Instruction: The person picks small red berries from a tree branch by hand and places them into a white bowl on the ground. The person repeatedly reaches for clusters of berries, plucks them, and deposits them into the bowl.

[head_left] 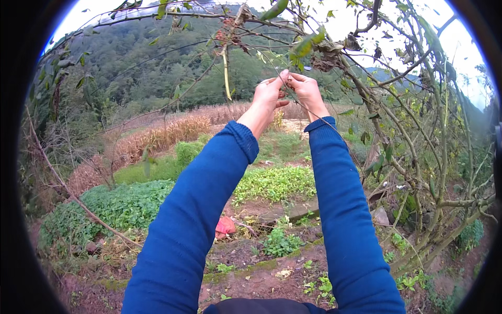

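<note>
Both arms in blue sleeves reach up among thin branches of a bare, sparsely leaved shrub. My left hand has its thumb and index finger pinched at a thin stem, the lower fingers curled. Right beside it my right hand pinches at the same stem, fingertips close to the left thumb. What lies between the fingertips is too small to make out clearly. Just above hang green leaves and a withered brown leaf. A pale yellowish stalk dangles to the left.
Tangled branches fill the right side; a long twig crosses the left. Below lie leafy green plant beds, a red crumpled object, stones and a stepped soil edge. Dry stalks and wooded hills stand beyond.
</note>
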Demonstrator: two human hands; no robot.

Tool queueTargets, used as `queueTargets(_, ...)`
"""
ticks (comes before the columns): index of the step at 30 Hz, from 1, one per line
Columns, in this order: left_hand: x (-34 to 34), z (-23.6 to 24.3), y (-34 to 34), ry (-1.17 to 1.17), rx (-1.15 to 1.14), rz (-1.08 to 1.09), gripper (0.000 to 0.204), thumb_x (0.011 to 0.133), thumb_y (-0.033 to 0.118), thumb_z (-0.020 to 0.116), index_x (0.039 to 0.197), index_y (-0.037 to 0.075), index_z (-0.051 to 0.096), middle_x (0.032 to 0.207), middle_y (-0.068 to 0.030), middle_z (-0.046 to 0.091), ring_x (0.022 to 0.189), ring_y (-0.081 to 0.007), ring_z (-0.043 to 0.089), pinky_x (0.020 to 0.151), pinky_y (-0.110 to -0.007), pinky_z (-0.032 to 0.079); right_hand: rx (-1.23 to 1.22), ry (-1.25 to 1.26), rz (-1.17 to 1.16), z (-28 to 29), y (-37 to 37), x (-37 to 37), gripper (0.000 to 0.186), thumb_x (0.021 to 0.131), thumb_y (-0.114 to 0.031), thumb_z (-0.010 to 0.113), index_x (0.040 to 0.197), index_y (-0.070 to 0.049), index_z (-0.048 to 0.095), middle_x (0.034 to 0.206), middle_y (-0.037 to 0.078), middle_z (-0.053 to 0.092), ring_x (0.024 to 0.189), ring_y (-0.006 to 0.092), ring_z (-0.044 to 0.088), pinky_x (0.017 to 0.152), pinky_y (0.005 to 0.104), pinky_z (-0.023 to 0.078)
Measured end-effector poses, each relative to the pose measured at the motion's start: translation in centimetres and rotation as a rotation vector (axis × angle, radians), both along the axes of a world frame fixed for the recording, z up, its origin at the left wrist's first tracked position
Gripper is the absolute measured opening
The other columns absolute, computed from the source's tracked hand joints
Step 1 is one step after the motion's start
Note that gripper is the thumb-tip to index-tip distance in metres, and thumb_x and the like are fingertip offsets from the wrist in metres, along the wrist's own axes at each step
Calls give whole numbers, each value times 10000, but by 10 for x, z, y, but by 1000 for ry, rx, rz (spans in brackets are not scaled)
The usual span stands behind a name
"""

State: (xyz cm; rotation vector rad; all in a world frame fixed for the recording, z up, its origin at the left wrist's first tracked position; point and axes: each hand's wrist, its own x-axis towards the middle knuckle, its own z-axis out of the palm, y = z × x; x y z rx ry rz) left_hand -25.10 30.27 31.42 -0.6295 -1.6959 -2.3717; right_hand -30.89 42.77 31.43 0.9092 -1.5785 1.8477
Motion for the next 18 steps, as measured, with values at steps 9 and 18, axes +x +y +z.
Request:
queueTargets(9,-30,4,5,-165,-123,-200,348,792,483,601,726,149,527,628,24,512,517,-85,446,414,-197,311,104,-39,-86,2,7,0,208,834,-117,616,974,34,644,867,46,649,724,81,562,644,217,449)
queueTargets(18,-43,-11,-9,11,-102,-219,132,902,153,495,879,34,547,793,-42,561,598,-101,521,412,-191,363,28,-120,80,1,1,-2,194,824,-113,625,936,45,642,781,65,643,630,108,570,522,242,460)
